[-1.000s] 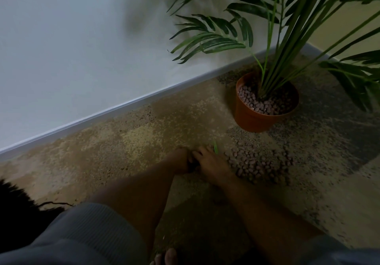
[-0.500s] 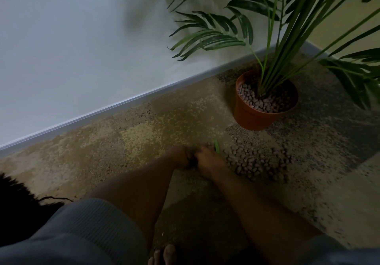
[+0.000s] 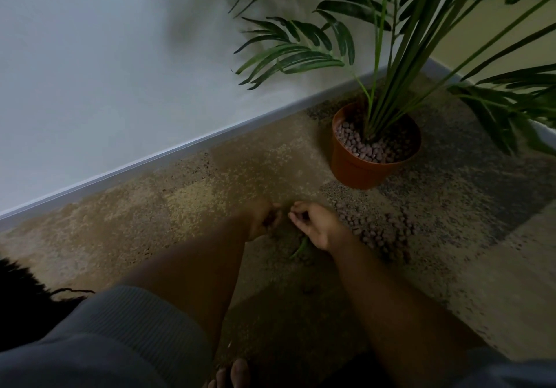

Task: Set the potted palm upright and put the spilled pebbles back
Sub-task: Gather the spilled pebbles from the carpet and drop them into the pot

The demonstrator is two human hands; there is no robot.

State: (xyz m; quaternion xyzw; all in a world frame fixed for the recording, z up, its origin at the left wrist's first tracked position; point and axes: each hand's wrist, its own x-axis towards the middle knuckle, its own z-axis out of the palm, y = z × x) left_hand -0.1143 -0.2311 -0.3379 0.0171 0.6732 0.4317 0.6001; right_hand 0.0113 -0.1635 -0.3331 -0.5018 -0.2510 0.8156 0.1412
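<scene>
Cupped and half curled, the left hand (image 3: 264, 219) is held just above the carpet (image 3: 186, 195), and dark pebbles appear to be gathered in its palm, though the dim light leaves that uncertain. Just beside it, with a small gap between the fingertips, the right hand (image 3: 316, 225) is seen loosely curled, palm turned partly up; whether anything is held in it cannot be told. A thin green leaf piece (image 3: 301, 246) is seen on the carpet under the right wrist. Immediately to the right of that hand, the spilled pebbles (image 3: 379, 234) are spread in a loose patch on the carpet, the nearest ones close against the hand. Beyond the patch, nearer the wall, the orange pot (image 3: 358, 171) is standing upright in the corner by the baseboard (image 3: 150, 165). It is filled partway with pebbles of the same kind, heaped toward its left and front rim. The palm (image 3: 388, 71) rises from the pot, its fronds spreading over the white wall (image 3: 105, 71) and out to the right.
</scene>
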